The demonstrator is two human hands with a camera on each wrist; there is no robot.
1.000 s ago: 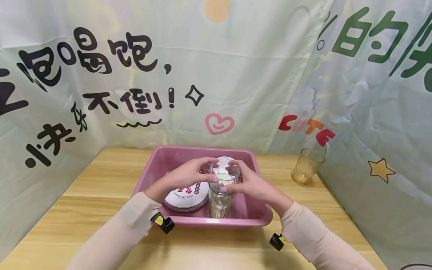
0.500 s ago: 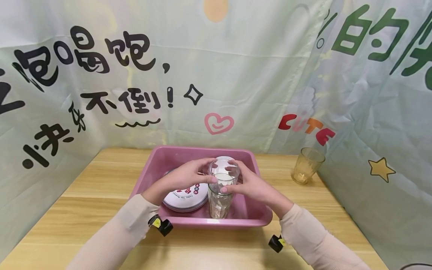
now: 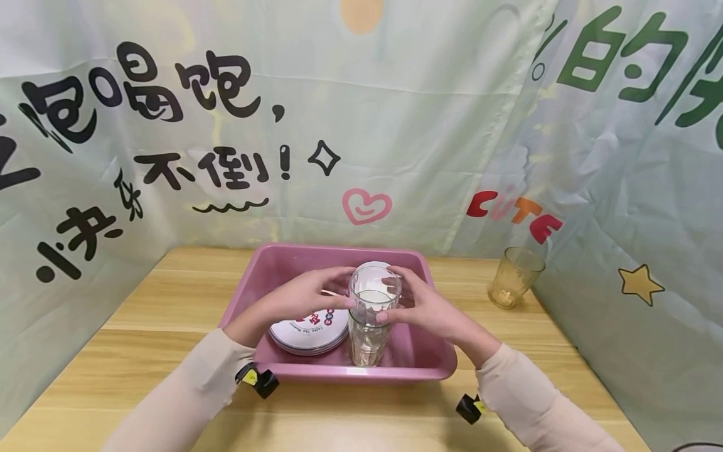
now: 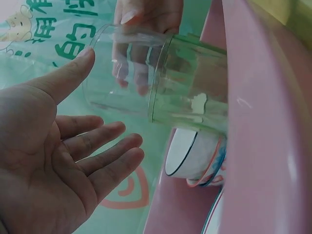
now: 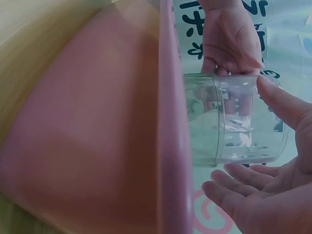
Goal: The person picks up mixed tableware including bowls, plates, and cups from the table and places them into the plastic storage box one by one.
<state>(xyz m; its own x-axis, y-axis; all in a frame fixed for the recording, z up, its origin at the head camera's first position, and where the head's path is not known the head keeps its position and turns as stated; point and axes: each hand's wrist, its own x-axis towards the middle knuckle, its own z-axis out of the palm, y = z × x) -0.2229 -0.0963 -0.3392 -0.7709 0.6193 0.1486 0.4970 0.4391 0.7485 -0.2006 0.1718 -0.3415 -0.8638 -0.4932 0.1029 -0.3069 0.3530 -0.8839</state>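
Note:
A clear drinking glass [image 3: 366, 302] stands upright, nested in a greenish glass [image 3: 367, 345] inside the pink tub [image 3: 344, 373]. My left hand [image 3: 296, 298] is spread beside the upper glass, its fingers loosely extended; in the left wrist view a gap shows between its fingers and the glass. On the other side, my right hand [image 3: 429, 309] curves loosely around the upper glass with fingers apart. Its thumb lies near the glass in the right wrist view, and I cannot tell whether it touches. Left of the glasses lies a stack of printed white plates [image 3: 310, 339].
Patterned white bowls [image 4: 187, 156] sit in the tub behind the glasses. An amber glass [image 3: 515, 279] stands alone on the wooden table [image 3: 147, 345], at the back right. Printed cloth [image 3: 407, 138] walls surround the table's back and sides.
My left hand has drawn back leftward from the upper glass. The right hand has loosened and shifted slightly right. The stacked glasses stay in place.

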